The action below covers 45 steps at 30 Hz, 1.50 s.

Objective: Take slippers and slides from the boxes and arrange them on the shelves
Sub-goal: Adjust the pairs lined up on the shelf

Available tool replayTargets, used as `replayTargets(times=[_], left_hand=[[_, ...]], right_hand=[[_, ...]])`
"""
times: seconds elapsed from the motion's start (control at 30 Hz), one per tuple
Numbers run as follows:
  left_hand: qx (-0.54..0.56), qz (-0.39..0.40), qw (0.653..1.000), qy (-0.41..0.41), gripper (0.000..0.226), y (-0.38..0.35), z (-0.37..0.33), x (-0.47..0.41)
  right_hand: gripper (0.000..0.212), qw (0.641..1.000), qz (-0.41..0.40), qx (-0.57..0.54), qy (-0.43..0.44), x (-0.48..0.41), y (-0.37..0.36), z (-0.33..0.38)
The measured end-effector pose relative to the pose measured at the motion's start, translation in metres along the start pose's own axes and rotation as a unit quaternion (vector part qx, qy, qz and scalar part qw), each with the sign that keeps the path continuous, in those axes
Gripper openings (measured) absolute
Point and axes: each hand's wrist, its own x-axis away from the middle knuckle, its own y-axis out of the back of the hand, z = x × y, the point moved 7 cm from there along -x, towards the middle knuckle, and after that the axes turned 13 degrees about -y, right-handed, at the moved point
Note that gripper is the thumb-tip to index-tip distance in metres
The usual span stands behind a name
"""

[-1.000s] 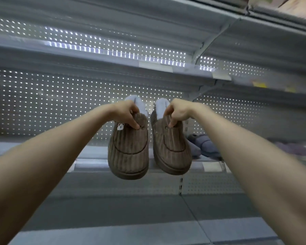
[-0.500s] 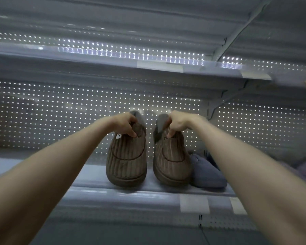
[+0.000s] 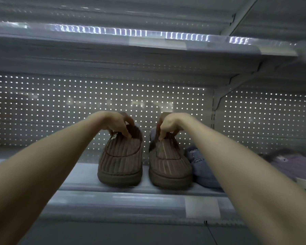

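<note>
Grey shelf (image 3: 78, 181) bears two brown slippers (image 3: 121, 161), blue slipper (image 3: 200, 167), purple slipper (image 3: 293, 165).

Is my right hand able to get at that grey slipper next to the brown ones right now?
Probably yes, once it lets go. The right hand is pinching the right brown slipper, and the grey slipper sits just beside it on the shelf, nothing covering it.

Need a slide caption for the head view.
Both hands, left and right, set brown slippers on the shelf.
</note>
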Motion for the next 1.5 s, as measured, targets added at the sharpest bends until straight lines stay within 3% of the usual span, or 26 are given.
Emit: replayTargets(times=[0.13, 0.27, 0.5, 0.63, 1.07, 1.5], left_hand=[[-0.009, 0.008, 1.000, 0.005, 0.035, -0.001, 0.014, -0.003], [-0.020, 0.005, 1.000, 0.000, 0.038, -0.007, 0.026, -0.005], [-0.063, -0.028, 0.997, -0.046, 0.038, -0.009, 0.022, -0.007], [-0.083, 0.009, 0.996, -0.038, 0.040, -0.005, 0.014, 0.002], [-0.051, 0.012, 0.994, -0.091, 0.043, 0.055, -0.069, 0.104], [-0.076, 0.100, 0.988, -0.096, 0.047, -0.008, -0.059, 0.242]], right_hand=[[0.027, 1.000, 0.008, -0.010, -0.006, -0.011, -0.004, 0.005], [0.030, 1.000, -0.001, 0.006, -0.015, -0.018, -0.008, 0.008], [0.040, 0.988, -0.019, 0.144, -0.044, -0.016, -0.014, 0.012], [0.042, 0.984, -0.017, 0.172, -0.030, 0.009, -0.006, 0.018], [0.037, 0.997, -0.046, 0.066, 0.010, 0.131, 0.040, 0.040], [0.040, 0.999, 0.014, 0.045, 0.017, 0.244, -0.049, 0.057]])
